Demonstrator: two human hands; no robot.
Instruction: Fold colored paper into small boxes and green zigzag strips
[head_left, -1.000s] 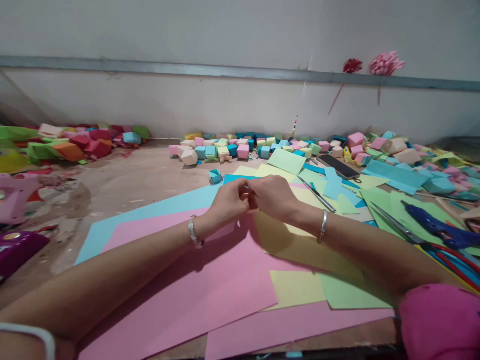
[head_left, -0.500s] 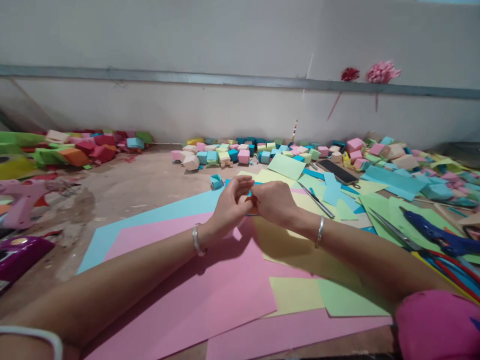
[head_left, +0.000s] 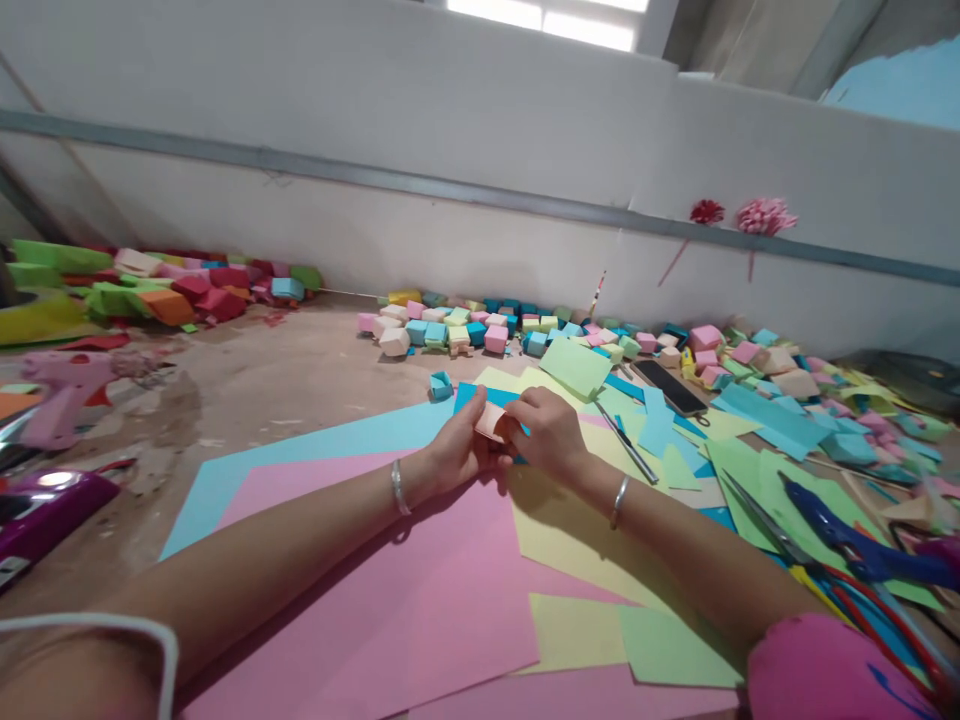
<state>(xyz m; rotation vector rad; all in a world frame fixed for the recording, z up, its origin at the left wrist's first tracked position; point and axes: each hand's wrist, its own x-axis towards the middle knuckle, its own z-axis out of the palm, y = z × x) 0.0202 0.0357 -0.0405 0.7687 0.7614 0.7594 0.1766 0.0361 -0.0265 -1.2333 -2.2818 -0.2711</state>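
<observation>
A small peach piece of folded paper (head_left: 491, 421) is held between both hands above the table. My left hand (head_left: 459, 440) grips its left side, thumb on top and fingers beneath. My right hand (head_left: 550, 428) is closed on its right side, the fingertips partly covering it. Behind the hands lies a dark blue sheet (head_left: 469, 393). Large pink paper (head_left: 420, 570), light blue paper (head_left: 217, 490) and yellow paper (head_left: 592, 520) spread under my forearms. A small open blue paper box (head_left: 440, 385) sits just beyond my left hand.
Small paper cubes (head_left: 495, 338) line the wall. To the right are a cutter knife (head_left: 628, 445), a phone (head_left: 670, 387), scissors (head_left: 780, 525) and a blue glue gun (head_left: 847, 535). At left lie a pink glue gun (head_left: 64, 395) and a purple device (head_left: 52, 515).
My hands have turned and parted slightly, so the peach paper shows more between them. My right fist has loosened into a finger grip. The view has tilted.
</observation>
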